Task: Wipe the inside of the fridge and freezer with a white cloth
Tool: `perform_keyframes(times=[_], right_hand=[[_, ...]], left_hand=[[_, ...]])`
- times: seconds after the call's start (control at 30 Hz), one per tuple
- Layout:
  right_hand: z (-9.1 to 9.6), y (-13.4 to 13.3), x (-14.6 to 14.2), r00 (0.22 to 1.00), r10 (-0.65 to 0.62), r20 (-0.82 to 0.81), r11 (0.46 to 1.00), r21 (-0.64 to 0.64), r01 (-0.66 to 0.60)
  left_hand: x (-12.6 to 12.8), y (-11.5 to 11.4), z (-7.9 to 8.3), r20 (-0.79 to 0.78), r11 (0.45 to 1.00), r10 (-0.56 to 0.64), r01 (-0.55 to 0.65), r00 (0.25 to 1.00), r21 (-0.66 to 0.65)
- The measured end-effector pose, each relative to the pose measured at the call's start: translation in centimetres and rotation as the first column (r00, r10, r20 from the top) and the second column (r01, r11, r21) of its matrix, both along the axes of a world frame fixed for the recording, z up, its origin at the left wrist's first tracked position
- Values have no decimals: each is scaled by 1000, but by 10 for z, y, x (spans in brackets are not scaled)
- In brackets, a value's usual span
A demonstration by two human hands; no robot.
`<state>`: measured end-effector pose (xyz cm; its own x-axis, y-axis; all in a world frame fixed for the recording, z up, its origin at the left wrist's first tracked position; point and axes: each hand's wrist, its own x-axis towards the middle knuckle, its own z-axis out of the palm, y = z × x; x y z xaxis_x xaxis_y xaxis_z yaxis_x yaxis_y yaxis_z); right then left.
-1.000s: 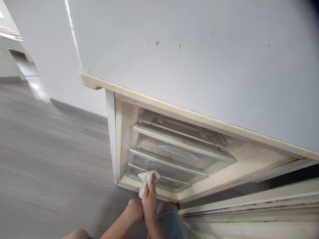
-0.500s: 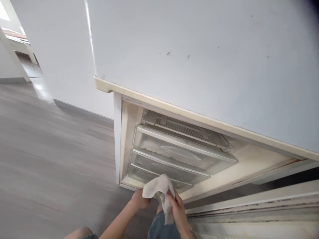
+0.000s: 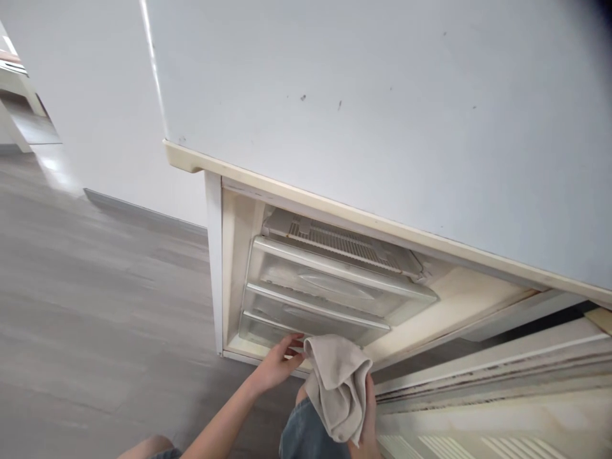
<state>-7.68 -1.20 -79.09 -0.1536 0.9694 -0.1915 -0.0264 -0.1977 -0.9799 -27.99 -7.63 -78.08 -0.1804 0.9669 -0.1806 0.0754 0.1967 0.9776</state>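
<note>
I look down at an open freezer compartment [image 3: 239, 255] with clear plastic drawers. My left hand [image 3: 277, 363] reaches forward with its fingers spread, touching the front edge of the bottom drawer [image 3: 268, 328]. Lower down and to the right, my right hand [image 3: 367, 414] holds a beige cloth [image 3: 338, 382], which drapes over it and hides most of the fingers. A middle drawer [image 3: 310, 312] and a top drawer [image 3: 335, 280] sit above, with a slotted vent [image 3: 335, 242] over them.
The closed upper fridge door [image 3: 382, 115] fills the top of the view. The open freezer door [image 3: 502, 395] with its gasket lies at the lower right. Grey wood-look floor [image 3: 95, 306] spreads left, with a white wall [image 3: 95, 95] behind. My knee in denim shorts [image 3: 306, 440] is below.
The cloth has left the bottom drawer front and moved right and down in my right hand. My left hand let go of my right wrist and reached to the bottom drawer.
</note>
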Motion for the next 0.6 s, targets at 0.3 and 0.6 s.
perform_keyframes(times=[0.3, 0.6], right_hand=[[21, -14, -33, 935, 184, -304, 920, -282, -273], [-1, -27, -46, 895, 366, -255, 888, -192, -418]], left_hand=[[-10, -12, 42, 10, 952, 186, -183, 983, 244], [-10, -12, 66, 483, 953, 204, -286, 852, 102]])
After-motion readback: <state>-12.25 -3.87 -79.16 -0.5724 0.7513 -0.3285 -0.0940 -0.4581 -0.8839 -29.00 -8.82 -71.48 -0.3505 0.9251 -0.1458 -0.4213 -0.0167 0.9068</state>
